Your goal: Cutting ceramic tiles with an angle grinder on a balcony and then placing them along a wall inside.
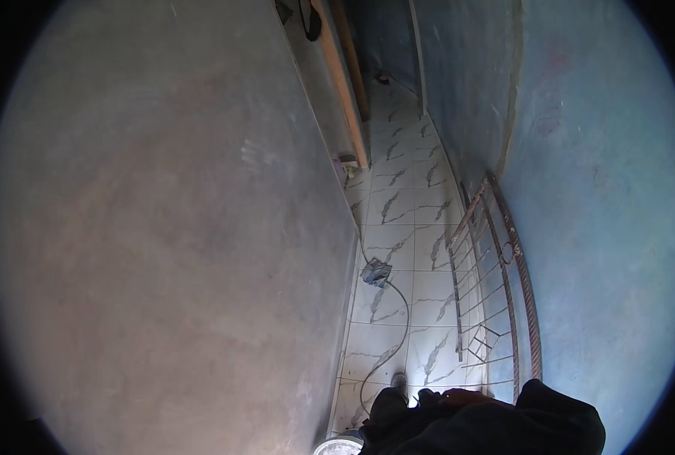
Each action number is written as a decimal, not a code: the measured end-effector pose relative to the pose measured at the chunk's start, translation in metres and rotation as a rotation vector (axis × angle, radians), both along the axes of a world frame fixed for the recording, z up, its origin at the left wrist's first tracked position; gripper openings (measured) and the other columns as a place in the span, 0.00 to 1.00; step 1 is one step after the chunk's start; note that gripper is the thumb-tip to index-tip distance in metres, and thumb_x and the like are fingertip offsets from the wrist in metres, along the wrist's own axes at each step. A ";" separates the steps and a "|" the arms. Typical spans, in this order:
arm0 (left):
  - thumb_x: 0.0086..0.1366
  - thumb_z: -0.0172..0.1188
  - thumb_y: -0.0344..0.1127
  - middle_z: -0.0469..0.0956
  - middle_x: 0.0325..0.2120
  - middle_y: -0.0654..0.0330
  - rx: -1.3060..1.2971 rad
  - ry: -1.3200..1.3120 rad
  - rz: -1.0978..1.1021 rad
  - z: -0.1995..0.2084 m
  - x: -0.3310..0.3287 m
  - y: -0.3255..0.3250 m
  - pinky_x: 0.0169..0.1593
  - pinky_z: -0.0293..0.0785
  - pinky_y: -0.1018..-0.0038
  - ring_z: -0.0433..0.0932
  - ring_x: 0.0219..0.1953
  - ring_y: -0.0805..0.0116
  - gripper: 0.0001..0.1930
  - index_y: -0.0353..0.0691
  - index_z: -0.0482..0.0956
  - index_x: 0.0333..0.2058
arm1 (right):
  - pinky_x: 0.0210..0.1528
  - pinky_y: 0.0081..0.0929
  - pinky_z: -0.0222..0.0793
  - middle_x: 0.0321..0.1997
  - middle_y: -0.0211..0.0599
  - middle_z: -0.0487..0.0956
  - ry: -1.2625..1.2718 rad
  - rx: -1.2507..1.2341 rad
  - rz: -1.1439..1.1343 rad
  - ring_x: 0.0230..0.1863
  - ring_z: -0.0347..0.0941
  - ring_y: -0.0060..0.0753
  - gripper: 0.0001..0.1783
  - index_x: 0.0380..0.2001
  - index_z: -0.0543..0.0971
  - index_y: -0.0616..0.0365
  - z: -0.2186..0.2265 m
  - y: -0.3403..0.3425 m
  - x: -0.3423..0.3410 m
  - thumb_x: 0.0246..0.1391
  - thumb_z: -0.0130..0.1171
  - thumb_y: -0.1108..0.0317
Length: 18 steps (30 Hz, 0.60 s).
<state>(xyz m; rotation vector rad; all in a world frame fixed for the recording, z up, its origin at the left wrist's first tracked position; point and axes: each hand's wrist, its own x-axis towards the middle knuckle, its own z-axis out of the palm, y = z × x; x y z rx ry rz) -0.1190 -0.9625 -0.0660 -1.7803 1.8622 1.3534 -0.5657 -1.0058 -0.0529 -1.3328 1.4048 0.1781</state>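
Neither of my hands can be made out. Dark clothing (481, 428) on my own body fills the bottom of the head view. A small orange-brown patch (462, 396) shows at its upper edge, too unclear to name. Left of my body, the pale round rim of what looks like a bucket (339, 446) is cut off by the lower edge; whether a hand holds it is hidden. The tip of one foot (399, 379) rests on the tiled floor.
A narrow passage of veined white tiles (394, 206) runs ahead between a grey wall (178, 227) and a blue wall (603, 212). A rusty metal grille (485, 296) leans at right. A cable (408, 315) with a crumpled grey-blue bundle (376, 272) crosses the floor. Wooden door frame (343, 83) stands farther off.
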 end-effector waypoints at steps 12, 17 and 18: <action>0.59 0.55 0.51 0.79 0.36 0.58 -0.083 0.171 0.413 0.031 -0.210 -0.535 0.46 0.70 0.70 0.77 0.40 0.65 0.19 0.44 0.79 0.41 | 0.27 0.33 0.71 0.23 0.36 0.77 -0.099 0.105 -0.825 0.27 0.77 0.35 0.12 0.28 0.77 0.55 -0.108 -0.181 -0.240 0.54 0.53 0.58; 0.57 0.57 0.50 0.80 0.36 0.58 -0.023 0.303 0.480 0.048 -0.324 -0.663 0.47 0.70 0.71 0.77 0.40 0.67 0.19 0.43 0.80 0.40 | 0.28 0.37 0.69 0.21 0.36 0.77 0.032 -0.248 -0.286 0.25 0.76 0.39 0.15 0.22 0.80 0.51 -0.168 -0.234 -0.339 0.46 0.58 0.52; 0.57 0.57 0.50 0.80 0.36 0.58 0.012 0.285 0.438 0.049 -0.343 -0.683 0.47 0.70 0.71 0.77 0.41 0.67 0.19 0.43 0.80 0.41 | 0.28 0.37 0.68 0.23 0.35 0.78 0.180 -0.270 0.080 0.26 0.76 0.39 0.13 0.24 0.81 0.49 -0.168 -0.261 -0.362 0.45 0.58 0.52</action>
